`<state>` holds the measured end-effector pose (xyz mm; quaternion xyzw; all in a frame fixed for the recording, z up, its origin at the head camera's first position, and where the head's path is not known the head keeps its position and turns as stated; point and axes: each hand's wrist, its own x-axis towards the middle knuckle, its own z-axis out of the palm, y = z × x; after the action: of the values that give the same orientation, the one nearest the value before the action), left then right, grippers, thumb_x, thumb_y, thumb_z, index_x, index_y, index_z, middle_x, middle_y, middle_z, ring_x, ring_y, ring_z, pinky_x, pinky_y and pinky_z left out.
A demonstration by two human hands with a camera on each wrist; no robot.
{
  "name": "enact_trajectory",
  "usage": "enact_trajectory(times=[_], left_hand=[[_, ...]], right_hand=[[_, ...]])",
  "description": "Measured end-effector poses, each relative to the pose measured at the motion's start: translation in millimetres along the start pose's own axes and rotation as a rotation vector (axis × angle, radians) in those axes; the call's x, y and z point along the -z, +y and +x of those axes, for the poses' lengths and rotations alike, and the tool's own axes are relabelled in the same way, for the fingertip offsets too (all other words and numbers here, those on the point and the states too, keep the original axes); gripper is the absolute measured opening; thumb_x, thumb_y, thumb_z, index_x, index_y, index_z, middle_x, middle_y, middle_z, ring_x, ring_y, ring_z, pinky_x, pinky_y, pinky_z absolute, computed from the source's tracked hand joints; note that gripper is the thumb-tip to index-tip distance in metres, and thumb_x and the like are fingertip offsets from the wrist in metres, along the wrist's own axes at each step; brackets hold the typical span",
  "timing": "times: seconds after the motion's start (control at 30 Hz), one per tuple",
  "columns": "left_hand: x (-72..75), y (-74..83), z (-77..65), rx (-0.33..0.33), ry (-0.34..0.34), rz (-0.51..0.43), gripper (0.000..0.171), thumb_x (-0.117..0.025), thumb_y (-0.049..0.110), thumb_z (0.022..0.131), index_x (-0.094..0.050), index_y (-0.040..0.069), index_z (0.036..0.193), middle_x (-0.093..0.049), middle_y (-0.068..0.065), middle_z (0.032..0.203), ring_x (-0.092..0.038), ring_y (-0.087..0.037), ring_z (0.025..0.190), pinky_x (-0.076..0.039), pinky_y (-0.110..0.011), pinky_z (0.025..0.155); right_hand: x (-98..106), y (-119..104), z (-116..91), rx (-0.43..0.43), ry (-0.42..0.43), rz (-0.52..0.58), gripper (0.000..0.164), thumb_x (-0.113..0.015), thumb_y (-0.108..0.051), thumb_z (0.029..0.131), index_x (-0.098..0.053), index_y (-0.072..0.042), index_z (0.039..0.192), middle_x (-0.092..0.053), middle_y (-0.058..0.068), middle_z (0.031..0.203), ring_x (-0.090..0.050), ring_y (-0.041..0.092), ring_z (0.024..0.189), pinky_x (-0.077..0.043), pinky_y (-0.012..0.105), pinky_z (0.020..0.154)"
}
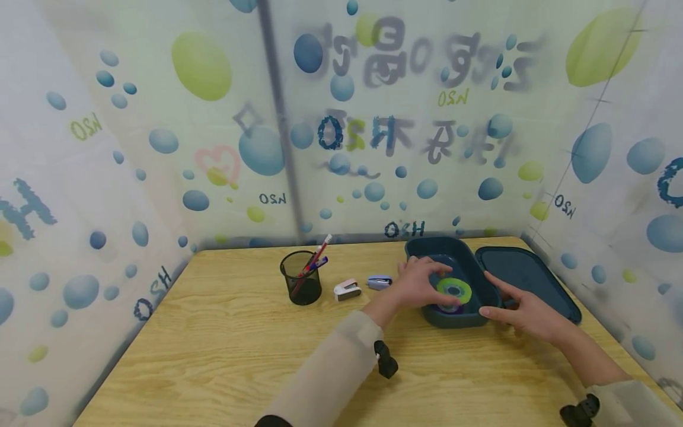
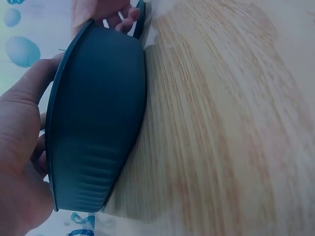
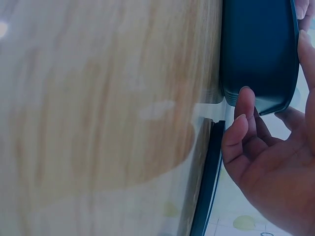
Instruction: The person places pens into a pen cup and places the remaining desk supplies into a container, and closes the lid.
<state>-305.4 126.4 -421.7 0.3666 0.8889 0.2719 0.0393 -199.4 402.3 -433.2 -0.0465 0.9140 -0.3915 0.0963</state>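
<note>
A deep dark teal box (image 1: 453,321) stands on the table. Inside it lies a bright green ring-shaped roll, like tape (image 1: 463,289), overlapping a purple roll (image 1: 447,309) beneath. My left hand (image 1: 421,283) reaches over the box's left rim, thumb and index finger spread around the green roll. A small gap shows between the index fingertip and the roll; the thumb overlaps its lower edge. My right hand (image 1: 525,314) holds the box's right side, thumb at the rim and fingers along the outer wall. In the left wrist view, the box wall (image 2: 98,98) hides the rolls.
Behind my right hand lies a flat dark teal lid (image 1: 525,276). Left of the box are a blue stapler (image 1: 379,282), a white-and-dark stapler (image 1: 348,290) and a black mesh cup (image 1: 304,290) with pens. Patterned curtains (image 1: 341,178) surround the wooden table (image 1: 240,344).
</note>
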Motion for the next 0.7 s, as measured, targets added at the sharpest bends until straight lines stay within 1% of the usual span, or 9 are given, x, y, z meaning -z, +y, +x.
enact_trajectory(times=[0.1, 0.17, 0.23, 0.27, 0.37, 0.47, 0.53, 0.7], left_hand=[[0.6, -0.8, -1.0, -0.005, -0.003, -0.017, 0.077, -0.086, 0.061, 0.09, -0.062, 0.031, 0.156, -0.062, 0.007, 0.143, -0.045, -0.014, 0.126, -0.032, -0.046, 0.111], [1.5, -2.6, -2.2, -0.008, 0.003, -0.052, 0.075, -0.086, 0.059, 0.091, -0.062, 0.031, 0.156, -0.061, 0.007, 0.143, -0.045, -0.015, 0.13, -0.031, -0.05, 0.116], [3.3, -5.4, -4.4, -0.015, 0.01, -0.096, 0.071, -0.086, 0.056, 0.092, -0.063, 0.03, 0.155, -0.061, 0.007, 0.142, -0.047, -0.017, 0.132, -0.032, -0.051, 0.119], [4.1, -7.3, -5.8, -0.018, 0.015, -0.116, 0.07, -0.086, 0.055, 0.092, -0.064, 0.03, 0.154, -0.061, 0.007, 0.141, -0.049, -0.018, 0.131, -0.033, -0.049, 0.119], [8.2, -14.5, -11.8, -0.043, 0.024, -0.182, 0.066, -0.086, 0.05, 0.094, -0.066, 0.025, 0.153, -0.062, 0.005, 0.142, -0.054, -0.019, 0.128, -0.041, -0.039, 0.113], [14.1, -22.9, -20.4, -0.06, 0.035, -0.227, 0.063, -0.085, 0.047, 0.096, -0.067, 0.022, 0.151, -0.065, 0.001, 0.144, -0.058, -0.019, 0.124, -0.048, -0.028, 0.104], [18.7, -29.8, -28.1, -0.059, 0.043, -0.264, 0.061, -0.085, 0.043, 0.097, -0.067, 0.02, 0.151, -0.065, -0.003, 0.144, -0.059, -0.022, 0.123, -0.05, -0.027, 0.098], [32.0, -50.4, -52.4, -0.012, 0.079, -0.335, 0.058, -0.086, 0.041, 0.097, -0.069, 0.022, 0.149, -0.065, -0.001, 0.142, -0.06, -0.033, 0.122, -0.051, -0.032, 0.092]], right_hand=[[0, -1, 0, 0.001, 0.001, 0.001, 0.095, -0.07, -0.042, 0.108, -0.009, -0.021, 0.178, -0.059, 0.013, 0.11, -0.063, 0.024, 0.082, -0.056, 0.038, 0.067], [-1, -1, -1, 0.004, 0.003, 0.001, 0.095, -0.07, -0.042, 0.108, -0.01, -0.021, 0.178, -0.059, 0.013, 0.109, -0.063, 0.024, 0.081, -0.056, 0.038, 0.066], [-1, -1, -1, 0.006, 0.005, -0.002, 0.095, -0.07, -0.042, 0.108, -0.01, -0.021, 0.178, -0.059, 0.013, 0.108, -0.063, 0.024, 0.08, -0.056, 0.038, 0.066], [-1, -1, -1, 0.006, 0.004, -0.001, 0.095, -0.07, -0.042, 0.108, -0.01, -0.021, 0.178, -0.059, 0.013, 0.108, -0.063, 0.024, 0.08, -0.056, 0.038, 0.066], [-1, -1, -2, 0.006, 0.006, 0.0, 0.095, -0.07, -0.042, 0.108, -0.01, -0.021, 0.178, -0.059, 0.013, 0.107, -0.063, 0.024, 0.079, -0.055, 0.037, 0.065], [-2, -1, -2, 0.009, 0.01, -0.001, 0.095, -0.071, -0.041, 0.108, -0.01, -0.021, 0.178, -0.059, 0.013, 0.107, -0.062, 0.023, 0.078, -0.055, 0.037, 0.065], [-2, -1, -2, 0.011, 0.012, -0.003, 0.095, -0.071, -0.041, 0.108, -0.01, -0.021, 0.178, -0.058, 0.013, 0.107, -0.062, 0.023, 0.077, -0.055, 0.037, 0.065], [-2, -2, -2, 0.013, 0.011, 0.001, 0.095, -0.071, -0.041, 0.108, -0.01, -0.021, 0.178, -0.058, 0.012, 0.105, -0.061, 0.023, 0.075, -0.054, 0.036, 0.064]])
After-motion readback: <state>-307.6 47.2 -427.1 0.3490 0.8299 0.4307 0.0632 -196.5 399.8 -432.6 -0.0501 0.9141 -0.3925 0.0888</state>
